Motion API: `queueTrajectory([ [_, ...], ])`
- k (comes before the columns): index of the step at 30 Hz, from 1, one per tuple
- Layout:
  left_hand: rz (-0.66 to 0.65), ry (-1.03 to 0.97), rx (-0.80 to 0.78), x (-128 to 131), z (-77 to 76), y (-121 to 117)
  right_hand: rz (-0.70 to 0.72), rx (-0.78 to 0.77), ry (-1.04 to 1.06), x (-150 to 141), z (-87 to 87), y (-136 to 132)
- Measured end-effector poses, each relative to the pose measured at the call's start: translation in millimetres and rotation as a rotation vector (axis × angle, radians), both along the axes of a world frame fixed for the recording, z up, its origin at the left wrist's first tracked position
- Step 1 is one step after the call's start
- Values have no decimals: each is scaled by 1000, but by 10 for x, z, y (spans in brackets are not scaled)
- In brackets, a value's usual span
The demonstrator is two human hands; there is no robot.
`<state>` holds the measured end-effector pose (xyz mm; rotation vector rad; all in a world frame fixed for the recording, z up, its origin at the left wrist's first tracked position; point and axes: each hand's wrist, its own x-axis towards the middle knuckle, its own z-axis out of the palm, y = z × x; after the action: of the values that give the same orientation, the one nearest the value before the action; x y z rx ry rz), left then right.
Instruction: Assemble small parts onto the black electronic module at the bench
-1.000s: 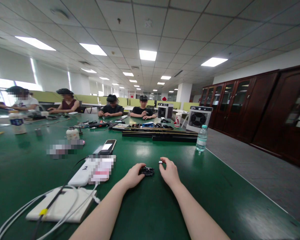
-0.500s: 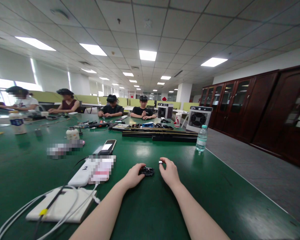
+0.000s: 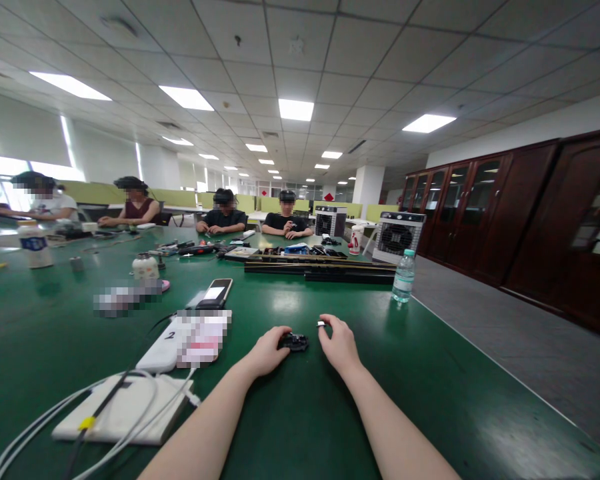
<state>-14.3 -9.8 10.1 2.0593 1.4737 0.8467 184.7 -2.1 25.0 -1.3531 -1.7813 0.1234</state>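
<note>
My left hand (image 3: 267,350) rests on the green table (image 3: 430,387) with its fingers closed on a small black part (image 3: 294,342). Just to the right, my right hand (image 3: 339,345) pinches a tiny white-and-black piece (image 3: 321,324) between thumb and forefinger, held a little above and right of the black part. The two hands are a few centimetres apart. Both forearms lie across the table toward me.
A white power bank (image 3: 163,353) and a white box with cables (image 3: 123,413) lie to the left. A phone (image 3: 216,292) sits behind them, a water bottle (image 3: 404,276) at the right edge, long black bars (image 3: 325,269) across the table. Several people sit at the far end.
</note>
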Motion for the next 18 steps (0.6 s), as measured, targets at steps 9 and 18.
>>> queueTrajectory([
  [9,-2,0,-16,-2,4,-3,-1,-12,-3,-4,15,-9],
  [18,-2,0,-7,-1,8,-7,5,-11,2,-6,25,-12],
])
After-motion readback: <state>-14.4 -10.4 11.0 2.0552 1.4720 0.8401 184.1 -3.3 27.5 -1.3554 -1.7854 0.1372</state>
